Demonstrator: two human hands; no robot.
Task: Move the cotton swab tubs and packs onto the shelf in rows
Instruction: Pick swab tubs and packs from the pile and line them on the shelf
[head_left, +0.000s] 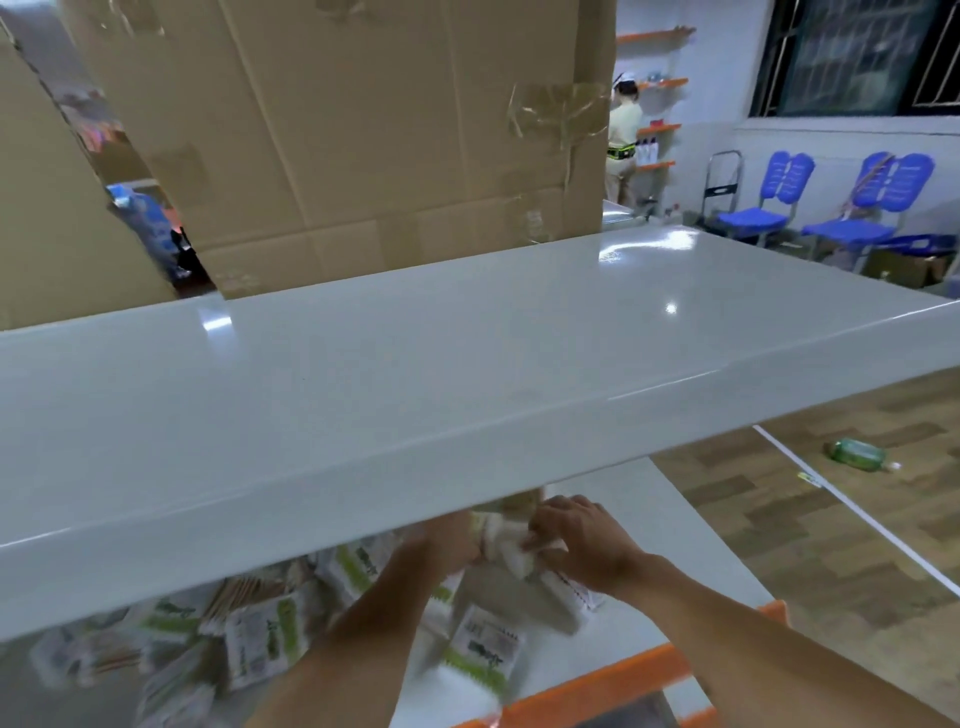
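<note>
Several cotton swab packs (260, 634) in white and green wrappers lie in a loose heap on the lower white shelf (691, 551). Both my hands reach under the upper white shelf (363, 374). My right hand (582, 540) curls its fingers around a pale cotton swab pack (506, 540) at the back of the heap. My left hand (447, 540) meets the same pack from the left; its fingers are partly hidden by the upper shelf's front edge. The picture is blurred around the hands.
A large cardboard box (363, 130) stands behind the bare upper shelf. The lower shelf has an orange front rail (623, 675). To the right are wooden floor with a green bottle (857, 454), blue chairs (769, 202) and a person (623, 140) at wall shelves.
</note>
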